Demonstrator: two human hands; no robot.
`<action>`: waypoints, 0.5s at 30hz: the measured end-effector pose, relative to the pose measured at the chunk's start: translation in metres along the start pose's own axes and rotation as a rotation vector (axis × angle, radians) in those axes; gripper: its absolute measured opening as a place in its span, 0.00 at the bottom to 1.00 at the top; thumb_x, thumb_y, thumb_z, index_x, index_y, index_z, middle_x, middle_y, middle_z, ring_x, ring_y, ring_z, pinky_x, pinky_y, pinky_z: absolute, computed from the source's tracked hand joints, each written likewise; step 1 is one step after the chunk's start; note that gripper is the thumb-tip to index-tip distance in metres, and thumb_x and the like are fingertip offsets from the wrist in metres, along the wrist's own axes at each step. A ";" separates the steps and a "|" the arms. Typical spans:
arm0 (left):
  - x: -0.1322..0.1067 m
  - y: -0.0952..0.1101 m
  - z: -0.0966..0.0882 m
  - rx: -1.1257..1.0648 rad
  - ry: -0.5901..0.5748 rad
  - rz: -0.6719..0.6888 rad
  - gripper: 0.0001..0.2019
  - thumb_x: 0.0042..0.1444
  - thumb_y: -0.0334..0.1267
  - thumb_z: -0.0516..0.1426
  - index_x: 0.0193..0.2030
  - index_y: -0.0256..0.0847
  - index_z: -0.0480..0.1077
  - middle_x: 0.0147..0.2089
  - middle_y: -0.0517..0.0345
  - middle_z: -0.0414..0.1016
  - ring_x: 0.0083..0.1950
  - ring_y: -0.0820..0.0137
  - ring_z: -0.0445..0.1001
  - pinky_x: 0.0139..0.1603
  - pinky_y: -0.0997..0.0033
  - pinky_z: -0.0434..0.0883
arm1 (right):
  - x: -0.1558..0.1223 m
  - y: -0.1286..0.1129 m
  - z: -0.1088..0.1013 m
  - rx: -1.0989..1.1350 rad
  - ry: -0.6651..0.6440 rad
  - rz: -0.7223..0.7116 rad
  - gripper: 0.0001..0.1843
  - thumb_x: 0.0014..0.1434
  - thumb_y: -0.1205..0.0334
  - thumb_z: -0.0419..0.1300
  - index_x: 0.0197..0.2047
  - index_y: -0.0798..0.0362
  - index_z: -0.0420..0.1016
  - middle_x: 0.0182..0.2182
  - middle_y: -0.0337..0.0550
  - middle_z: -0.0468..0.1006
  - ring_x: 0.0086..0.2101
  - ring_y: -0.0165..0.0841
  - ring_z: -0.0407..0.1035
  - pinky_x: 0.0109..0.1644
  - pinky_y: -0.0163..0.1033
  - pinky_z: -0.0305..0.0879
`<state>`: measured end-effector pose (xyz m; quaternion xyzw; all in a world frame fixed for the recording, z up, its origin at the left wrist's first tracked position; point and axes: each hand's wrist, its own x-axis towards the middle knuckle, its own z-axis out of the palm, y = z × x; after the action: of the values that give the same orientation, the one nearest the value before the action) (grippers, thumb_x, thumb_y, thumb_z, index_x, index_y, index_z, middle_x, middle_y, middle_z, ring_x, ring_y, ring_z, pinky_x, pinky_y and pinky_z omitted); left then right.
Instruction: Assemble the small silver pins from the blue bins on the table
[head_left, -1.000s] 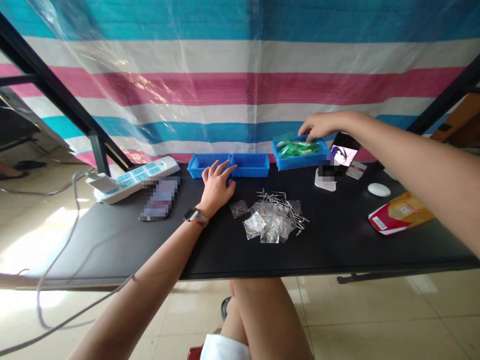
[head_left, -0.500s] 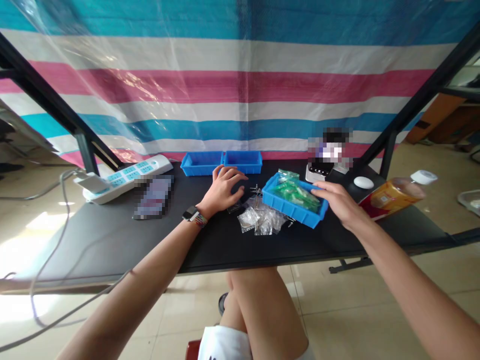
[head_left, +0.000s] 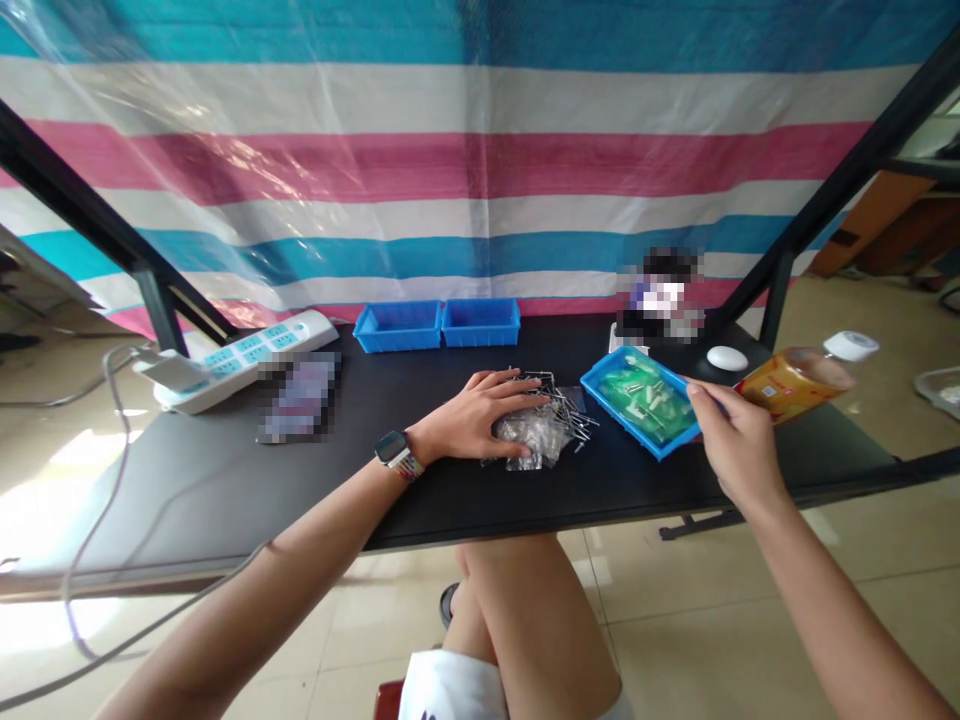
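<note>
My left hand [head_left: 487, 412] lies with fingers spread over a pile of small clear plastic bags [head_left: 541, 440] and loose silvery metal pins [head_left: 574, 415], which look like rivets or screws. Part of the pile is hidden under that hand. On the right, my right hand [head_left: 739, 440] pinches the near right rim of a blue plastic bin [head_left: 660, 448]. Inside the bin are green bags [head_left: 634, 390] with pale small pieces on them. The bin sits to the right of the pile, slightly tilted.
Two blue bins [head_left: 397, 342] stand side by side at the table's back. A white power strip [head_left: 247, 360] and a blurred flat object [head_left: 300, 400] are on the left. A drink bottle [head_left: 802, 380], lying tilted, and a white oval object [head_left: 727, 358] are on the right.
The held blue bin has moved right, off the pile, with my right hand. My left hand has come right and down onto the bags and metal pins, more of which now show.
</note>
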<state>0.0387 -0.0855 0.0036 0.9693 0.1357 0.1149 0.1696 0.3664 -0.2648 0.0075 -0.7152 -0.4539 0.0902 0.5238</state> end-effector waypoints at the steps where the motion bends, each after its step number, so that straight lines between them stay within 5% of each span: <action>1: 0.000 0.000 0.001 0.005 0.003 0.002 0.39 0.64 0.61 0.66 0.79 0.60 0.63 0.82 0.56 0.60 0.84 0.42 0.53 0.81 0.38 0.51 | 0.000 -0.004 0.004 -0.071 0.063 -0.113 0.20 0.70 0.45 0.60 0.51 0.47 0.87 0.50 0.53 0.86 0.53 0.54 0.80 0.59 0.61 0.78; 5: -0.001 -0.001 0.001 0.016 0.018 0.006 0.39 0.65 0.62 0.65 0.79 0.59 0.63 0.82 0.56 0.60 0.84 0.44 0.53 0.81 0.40 0.52 | -0.004 -0.025 0.026 -0.238 0.144 -0.419 0.19 0.74 0.52 0.57 0.55 0.47 0.87 0.50 0.55 0.85 0.51 0.52 0.81 0.59 0.58 0.77; 15: -0.002 -0.003 0.005 0.009 0.065 0.011 0.47 0.62 0.67 0.64 0.83 0.58 0.56 0.83 0.53 0.57 0.83 0.43 0.53 0.82 0.40 0.53 | -0.004 -0.048 0.054 -0.614 0.051 -0.710 0.21 0.75 0.60 0.55 0.66 0.45 0.81 0.59 0.52 0.83 0.53 0.51 0.78 0.56 0.53 0.77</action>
<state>0.0375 -0.0852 -0.0019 0.9665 0.1364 0.1468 0.1602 0.3051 -0.2298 0.0228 -0.6396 -0.6632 -0.2504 0.2973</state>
